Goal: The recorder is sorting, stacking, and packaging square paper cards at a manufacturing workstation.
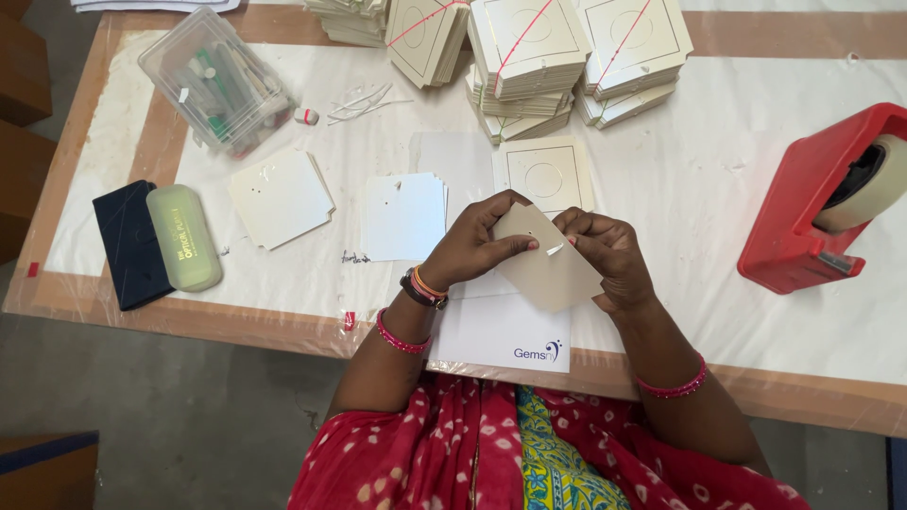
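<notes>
The beige card [548,264] serves as the reference point. It is thin, matte, square-cut board, tilted, with a small hole near its upper edge. The left hand [472,247] pinches its left edge between thumb and fingers. The right hand [605,253] grips its upper right side, fingers curled closed; a short white strip [555,249] sits at its fingertips against the card face.

Directly below the card lies one white sheet [501,335], smooth, rectangular. Just above the card lies one cream card with a printed square and circle [545,175]. To the left of the card are two low stacks of plain white cards [404,215] [281,198] with clipped corners. Farther left lie one pale green glasses case [183,236], rounded and glossy, and one flat dark case [128,244]. Above, at the far table edge, stand bundles of cream cards [529,47] tied with red thread; their exact count cannot be determined. Upper left sits one clear plastic box [215,80]. To the right stands one red tape dispenser [822,203].
</notes>
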